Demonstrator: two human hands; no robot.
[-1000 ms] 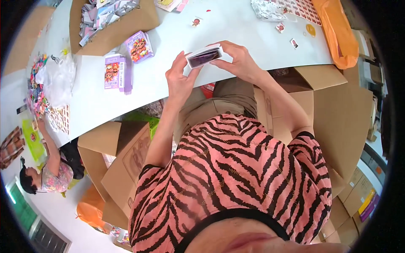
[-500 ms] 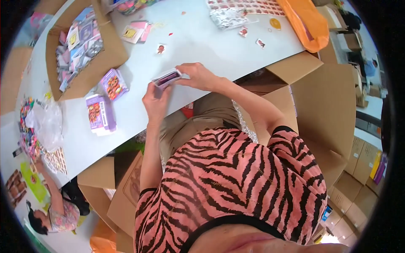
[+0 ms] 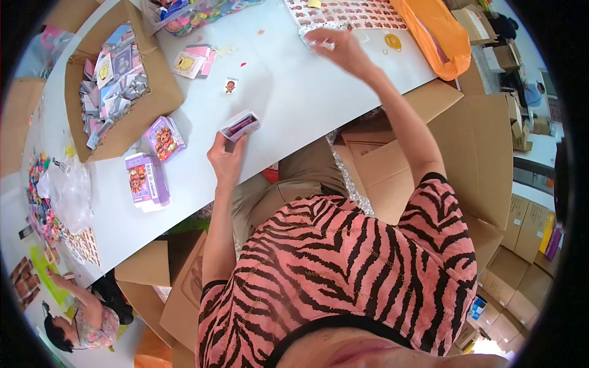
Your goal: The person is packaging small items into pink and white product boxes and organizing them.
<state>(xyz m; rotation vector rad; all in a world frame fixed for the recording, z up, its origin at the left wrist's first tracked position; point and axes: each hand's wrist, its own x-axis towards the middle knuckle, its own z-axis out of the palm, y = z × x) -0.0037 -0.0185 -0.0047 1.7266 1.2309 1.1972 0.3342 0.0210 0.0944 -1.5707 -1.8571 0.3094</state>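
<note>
My left hand (image 3: 226,161) is closed around the lower end of a small purple-and-white carton (image 3: 240,125), held tilted above the table. Its open end faces up, and something dark shows inside. Farther off to the right, my right hand (image 3: 345,54) is over a pile of silvery foil packets (image 3: 304,32) and covers most of it. Shiny foil shows by its curled fingers, which are blurred, so whether they grip a packet is unclear. Between the carton and the far side lies a small cartoon sticker (image 3: 230,86).
Two purple printed cartons (image 3: 146,181) lie at left, below a cardboard box (image 3: 161,98) full of cards and packets. Sticker sheets (image 3: 368,17) and an orange bag (image 3: 437,43) lie at far right. Open cardboard boxes (image 3: 460,159) stand beside me. Another person (image 3: 92,316) works at lower left.
My right hand has left the carton and moved far and right to the foil packets. My left hand keeps the carton in nearly the same place, its open end now turned more upward.
</note>
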